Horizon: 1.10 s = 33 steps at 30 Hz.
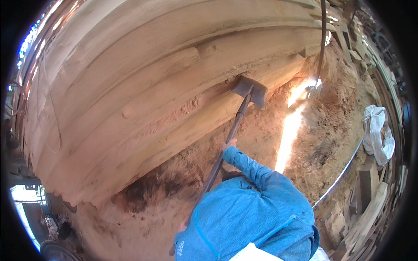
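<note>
Head view: a huge stack of long, pale timbers (152, 78) fills the upper left and top of the frame, with dust all over it and its lines bent into curves. Brown, crumbly ground (143, 232) runs below it, from the lower left up toward the upper right. A blue jacket (248, 217) covers the person's body and arms at the bottom, just right of the middle. A long-handled digging tool (215, 167) slants from the bottom up to the middle of the frame. Its wide, dark blade (257, 92) is at the low edge of the timbers; I cannot tell if they touch. At the lower right are rough boards (365, 213), stacked and leaning. A bright strip of light (291, 130) lies on the ground, right of the blade. A thin, dark pole (323, 35) comes down at the upper right. A crumpled white sack (378, 130) sits at the right, and a white cord (338, 179) slants down from near it. The right hand (230, 143) is wrapped around the handle near the middle. The left hand (182, 226), partly hidden, holds the handle near its bottom end.
</note>
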Each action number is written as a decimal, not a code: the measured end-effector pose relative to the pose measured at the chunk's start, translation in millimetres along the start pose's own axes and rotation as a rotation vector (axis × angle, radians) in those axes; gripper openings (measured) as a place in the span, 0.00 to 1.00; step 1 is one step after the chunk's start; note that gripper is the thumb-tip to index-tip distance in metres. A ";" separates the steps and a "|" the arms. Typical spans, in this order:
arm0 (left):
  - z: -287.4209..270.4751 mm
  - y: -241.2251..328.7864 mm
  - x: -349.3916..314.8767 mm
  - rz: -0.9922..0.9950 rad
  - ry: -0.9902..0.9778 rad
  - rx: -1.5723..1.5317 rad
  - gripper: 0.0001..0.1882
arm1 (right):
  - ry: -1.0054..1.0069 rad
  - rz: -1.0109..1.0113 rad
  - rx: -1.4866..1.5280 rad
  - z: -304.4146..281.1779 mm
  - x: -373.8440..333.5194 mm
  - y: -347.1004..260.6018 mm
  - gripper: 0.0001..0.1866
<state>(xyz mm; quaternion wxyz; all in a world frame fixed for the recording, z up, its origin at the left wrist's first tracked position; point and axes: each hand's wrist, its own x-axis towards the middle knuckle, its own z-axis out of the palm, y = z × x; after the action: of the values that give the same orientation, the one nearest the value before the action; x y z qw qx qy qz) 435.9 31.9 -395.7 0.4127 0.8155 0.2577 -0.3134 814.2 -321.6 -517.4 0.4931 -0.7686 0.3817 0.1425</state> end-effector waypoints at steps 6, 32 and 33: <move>11.0 136.8 69.3 0.174 -0.057 0.085 0.29 | 0.149 -0.051 -0.805 -27.4 168.1 -25.0 0.32; -29.5 272.6 69.4 0.632 0.034 0.681 0.23 | -0.118 0.250 1.380 -206.8 41.4 -1.8 0.18; -43.2 248.7 66.5 0.441 -0.124 0.658 0.22 | -0.115 0.331 1.406 -200.4 20.9 -0.6 0.18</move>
<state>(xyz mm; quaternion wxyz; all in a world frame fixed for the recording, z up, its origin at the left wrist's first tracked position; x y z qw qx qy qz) 662.3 -52.2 -296.6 0.2018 0.9194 -0.0631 -0.3316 797.1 -504.6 -434.6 0.8621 -0.1931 0.4679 -0.0235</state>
